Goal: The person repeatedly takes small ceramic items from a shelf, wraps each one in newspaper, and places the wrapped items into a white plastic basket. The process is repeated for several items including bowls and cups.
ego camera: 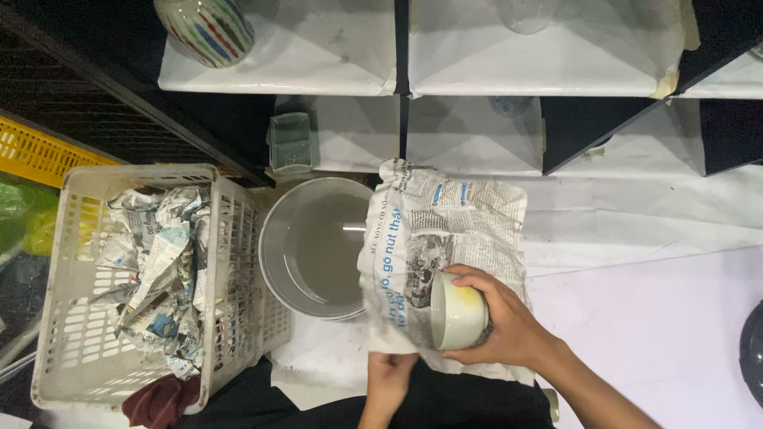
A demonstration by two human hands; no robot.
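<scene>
A small pale cup [458, 311] with a yellow patch lies on its side, gripped by the right hand [501, 318] over a crumpled newspaper sheet [445, 238]. The left hand [389, 377] pinches the sheet's lower edge. Left of both hands sit a grey bucket [314, 246] and a plastic basket [230, 262] of crumpled paper.

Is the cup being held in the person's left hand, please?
No, the right hand grips the cup over the newspaper, while the left hand pinches the paper's lower edge.
</scene>
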